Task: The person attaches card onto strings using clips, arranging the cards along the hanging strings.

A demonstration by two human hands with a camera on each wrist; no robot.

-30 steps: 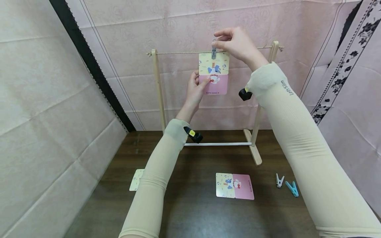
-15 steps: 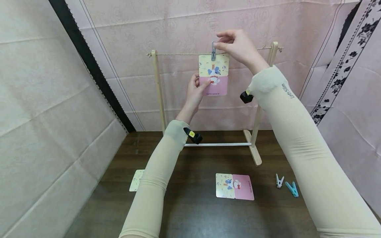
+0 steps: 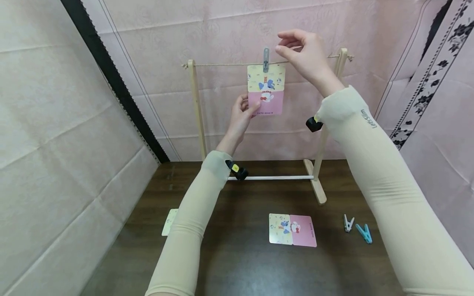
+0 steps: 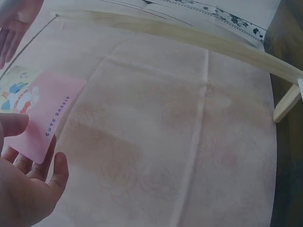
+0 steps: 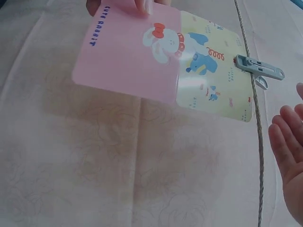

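A yellow-and-pink card (image 3: 272, 102) with a cartoon rabbit hangs at the rope (image 3: 222, 65) of a wooden frame. One grey-blue clothespin (image 3: 266, 61) clips the card's top edge to the rope, as the right wrist view also shows with the clothespin (image 5: 259, 67). My left hand (image 3: 240, 117) pinches the card's lower left edge, thumb in front and fingers behind. To the right of the clothespin, my right hand (image 3: 305, 53) is raised apart from it, fingers loosely bent and holding nothing.
A second yellow-and-pink card (image 3: 292, 230) lies on the dark wooden table. Right of it are a grey clothespin (image 3: 348, 223) and a blue clothespin (image 3: 364, 233). Another card (image 3: 169, 222) is partly hidden by the left sleeve. The frame's right post (image 3: 320, 152) stands near the back cloth.
My right hand has let go of the clothespin and moved right, away from it. The clothespin stays on the rope and card; my left hand still pinches the card.
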